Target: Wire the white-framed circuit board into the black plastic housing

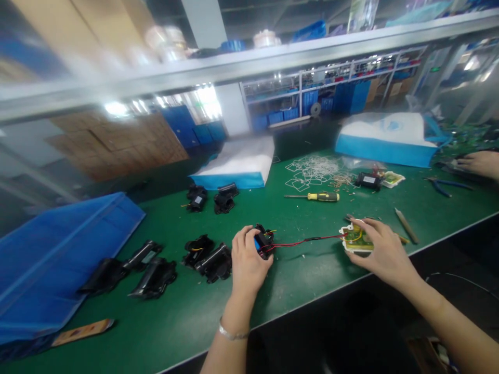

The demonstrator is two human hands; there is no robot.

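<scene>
My left hand (246, 259) grips a small black part with a blue piece (263, 241) just above the green table (312, 280). Red and black wires (307, 240) run from that part to a yellow-green circuit board (356, 239). My right hand (380, 249) holds this board at the table's front edge. Beside my left hand, to its left, lie two black housings (208, 257).
More black housings (136, 270) lie at the left, two others (212, 197) farther back. A yellow-handled screwdriver (317, 196), blue pliers (442, 186), a pencil-like tool (405, 226), blue bins (47, 259) and white-blue bags (385, 137) stand around. Another person's hand (481, 163) rests at the far right.
</scene>
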